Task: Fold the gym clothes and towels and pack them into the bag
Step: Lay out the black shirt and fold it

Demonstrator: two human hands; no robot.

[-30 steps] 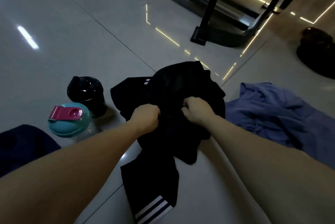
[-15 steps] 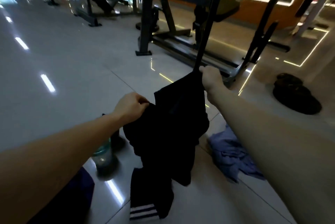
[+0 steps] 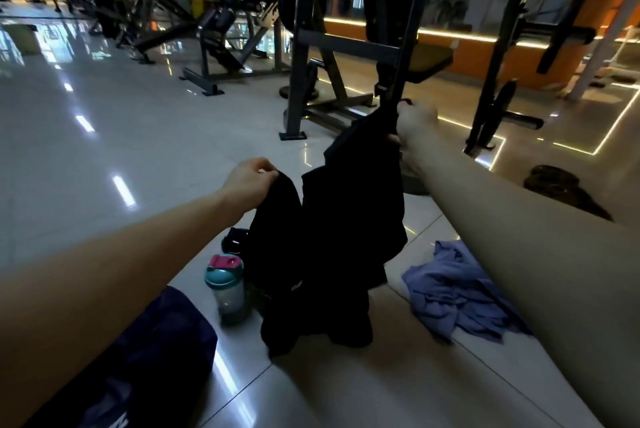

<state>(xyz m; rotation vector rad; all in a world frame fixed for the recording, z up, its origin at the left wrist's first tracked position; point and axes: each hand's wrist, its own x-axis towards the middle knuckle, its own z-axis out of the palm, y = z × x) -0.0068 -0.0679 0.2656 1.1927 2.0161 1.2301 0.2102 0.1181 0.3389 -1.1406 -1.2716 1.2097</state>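
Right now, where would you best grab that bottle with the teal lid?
Probably from above, fingers round the teal lid: the bottle stands upright on the floor, with the hanging black garment close on its right and the dark bag at its left.

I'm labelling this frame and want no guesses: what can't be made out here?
Head view, black garment: dark and bunched, so its kind is unclear.
Head view, dark bag: partly covered by the left arm, cut by the bottom edge.
Head view, black bottle: mostly behind the garment.
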